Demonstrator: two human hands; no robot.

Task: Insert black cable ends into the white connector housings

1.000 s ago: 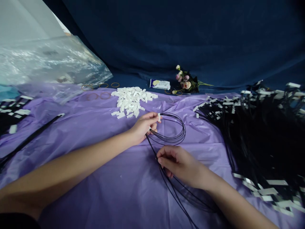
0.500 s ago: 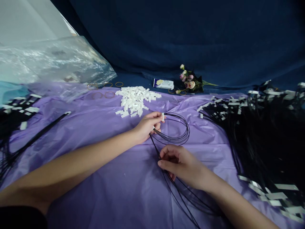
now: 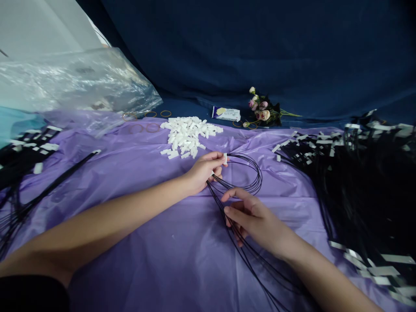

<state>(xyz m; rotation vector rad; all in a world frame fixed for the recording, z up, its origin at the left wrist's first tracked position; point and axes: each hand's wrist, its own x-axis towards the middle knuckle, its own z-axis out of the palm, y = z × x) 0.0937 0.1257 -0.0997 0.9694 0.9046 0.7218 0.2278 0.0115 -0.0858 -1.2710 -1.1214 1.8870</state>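
My left hand (image 3: 204,171) is closed on a bundle of thin black cords (image 3: 256,173). The cords loop out to the right of its fingers and come back to them, with a white tag (image 3: 225,158) at the fingertips and another bit of white lower in the grip. From below this hand, loose lengths of the cords run down to the right. My right hand (image 3: 248,216) is beside those lengths, thumb and index finger apart and the other fingers curled loosely near the cords. Whether those curled fingers touch the cords is hard to see.
Beyond my left hand lies a heap of white tags (image 3: 190,134) on the purple sheet (image 3: 146,260). Black cords with white ends (image 3: 351,186) pile up at right, more (image 3: 29,147) at left. Behind are a clear plastic bag (image 3: 97,82), rubber bands (image 3: 165,113), a wrapped packet (image 3: 226,114) and flowers (image 3: 261,110).
My right hand has moved slightly up, and its thumb and index finger have spread apart beside the cords. The loose cords have fanned out a little. My left hand keeps its hold.
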